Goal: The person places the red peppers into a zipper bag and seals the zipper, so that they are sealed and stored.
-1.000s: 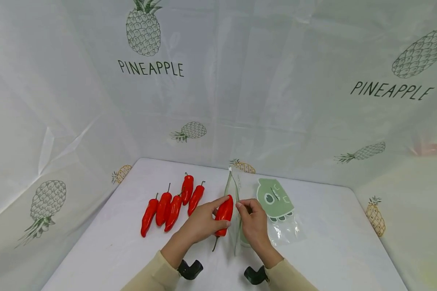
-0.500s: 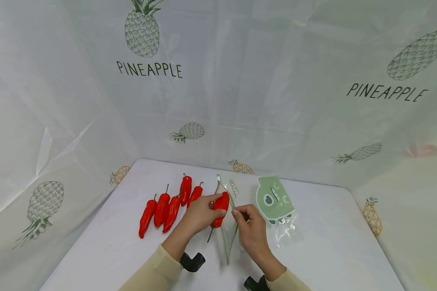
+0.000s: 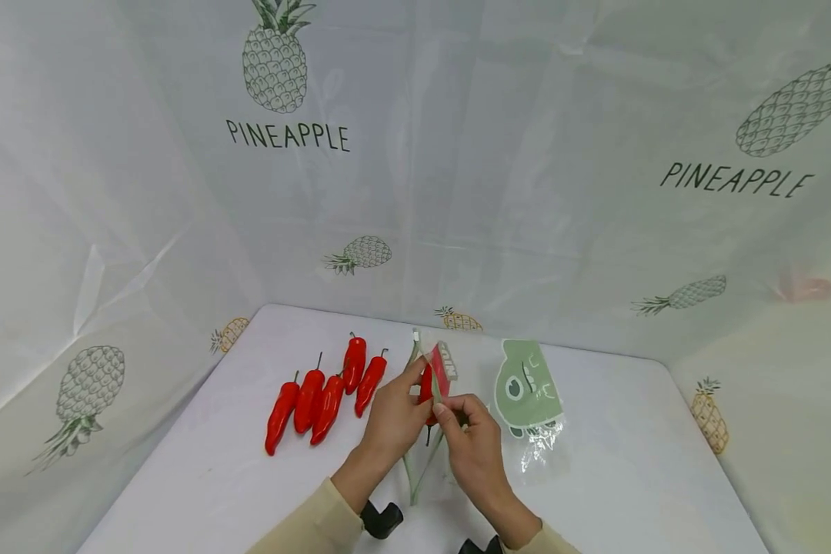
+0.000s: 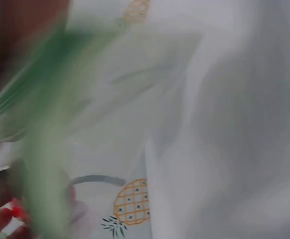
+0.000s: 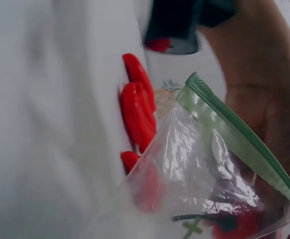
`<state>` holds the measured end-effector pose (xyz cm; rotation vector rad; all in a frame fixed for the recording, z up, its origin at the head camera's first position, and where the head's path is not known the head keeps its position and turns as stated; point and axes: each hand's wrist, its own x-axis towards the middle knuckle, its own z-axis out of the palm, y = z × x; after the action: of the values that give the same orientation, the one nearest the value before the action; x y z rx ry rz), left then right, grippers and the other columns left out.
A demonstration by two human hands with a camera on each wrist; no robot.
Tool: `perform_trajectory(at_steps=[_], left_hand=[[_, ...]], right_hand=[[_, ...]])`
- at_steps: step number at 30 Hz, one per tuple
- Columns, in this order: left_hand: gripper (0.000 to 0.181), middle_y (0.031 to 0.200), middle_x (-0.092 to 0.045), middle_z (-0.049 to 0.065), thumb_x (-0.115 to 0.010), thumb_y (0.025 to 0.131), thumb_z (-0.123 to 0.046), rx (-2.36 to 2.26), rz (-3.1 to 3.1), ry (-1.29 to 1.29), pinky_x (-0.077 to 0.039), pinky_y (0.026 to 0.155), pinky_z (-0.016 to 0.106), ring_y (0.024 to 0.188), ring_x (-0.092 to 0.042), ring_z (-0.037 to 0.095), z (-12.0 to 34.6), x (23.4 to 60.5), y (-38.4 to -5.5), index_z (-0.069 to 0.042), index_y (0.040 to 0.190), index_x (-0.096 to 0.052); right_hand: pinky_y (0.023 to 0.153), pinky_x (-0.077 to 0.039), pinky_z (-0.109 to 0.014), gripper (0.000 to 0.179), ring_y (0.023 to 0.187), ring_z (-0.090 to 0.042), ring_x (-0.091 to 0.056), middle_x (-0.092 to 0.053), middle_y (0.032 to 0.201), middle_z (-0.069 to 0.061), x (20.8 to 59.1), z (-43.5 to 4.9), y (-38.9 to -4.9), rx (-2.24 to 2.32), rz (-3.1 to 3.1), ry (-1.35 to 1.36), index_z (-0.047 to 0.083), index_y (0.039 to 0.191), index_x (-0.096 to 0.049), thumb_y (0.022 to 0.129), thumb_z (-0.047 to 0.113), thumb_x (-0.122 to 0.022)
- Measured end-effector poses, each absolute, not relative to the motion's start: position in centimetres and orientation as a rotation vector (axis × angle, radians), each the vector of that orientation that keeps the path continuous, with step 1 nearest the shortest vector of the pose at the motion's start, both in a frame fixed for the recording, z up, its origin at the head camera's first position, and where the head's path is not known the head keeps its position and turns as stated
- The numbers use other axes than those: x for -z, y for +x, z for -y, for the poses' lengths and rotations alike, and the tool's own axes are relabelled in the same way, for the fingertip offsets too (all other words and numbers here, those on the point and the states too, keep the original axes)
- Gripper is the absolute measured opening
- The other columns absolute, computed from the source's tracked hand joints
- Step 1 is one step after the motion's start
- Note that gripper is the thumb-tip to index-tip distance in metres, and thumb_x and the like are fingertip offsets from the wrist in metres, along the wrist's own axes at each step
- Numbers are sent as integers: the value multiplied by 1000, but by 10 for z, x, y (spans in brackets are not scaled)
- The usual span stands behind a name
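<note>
A clear zip bag [image 3: 529, 392] with a green cartoon print and a green rim [image 3: 422, 462] lies at mid-table, its mouth lifted toward me. My left hand [image 3: 415, 381] grips a red pepper [image 3: 431, 382] and holds it tip-first in the mouth, partly behind the film. My right hand [image 3: 446, 412] pinches the near edge of the rim and keeps the mouth apart. The right wrist view shows the bag [image 5: 204, 184] close up with its green rim [image 5: 234, 134] and a red pepper with a dark stem [image 5: 234, 224] seen through the film. The left wrist view is blurred.
Several red peppers [image 3: 318, 396] lie in a row on the white table [image 3: 630, 477], left of my hands, and appear in the right wrist view as peppers [image 5: 137, 114]. Pineapple-print sheets [image 3: 291, 131] wall the table on three sides.
The left hand has carried the pepper up and forward into the bag's mouth. The right hand has shifted left and nearer along the rim. The bag's printed end slid slightly right.
</note>
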<state>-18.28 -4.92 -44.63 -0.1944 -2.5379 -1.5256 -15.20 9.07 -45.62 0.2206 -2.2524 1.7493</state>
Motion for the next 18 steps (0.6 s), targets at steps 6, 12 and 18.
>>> perform_trajectory(at_steps=[6,12,18], left_hand=[[71,130,-72,14,-83,93,-24,1518,2511,-265,-63,61,25,85,-80,22,46,451,-183,-15,157,-52],[72,138,-69,12,-85,90,-24,1340,2631,-258,-67,71,37,103,-76,31,54,455,-191,-12,154,-54],[70,141,-68,11,-86,89,-26,1237,2773,-264,-67,79,44,116,-69,34,59,454,-198,-16,152,-58]], right_hand=[[66,-51,-21,5,81,-13,-63,-73,93,-7,440,-96,-147,-1815,2161,168,7,102,-74,99,11,-74],[66,-51,-22,10,80,-13,-60,-70,93,-9,427,-109,-145,-1764,2200,93,6,105,-74,101,14,-72],[67,-51,-22,6,78,-12,-61,-71,89,-5,421,-121,-141,-1655,2202,66,7,102,-75,100,13,-73]])
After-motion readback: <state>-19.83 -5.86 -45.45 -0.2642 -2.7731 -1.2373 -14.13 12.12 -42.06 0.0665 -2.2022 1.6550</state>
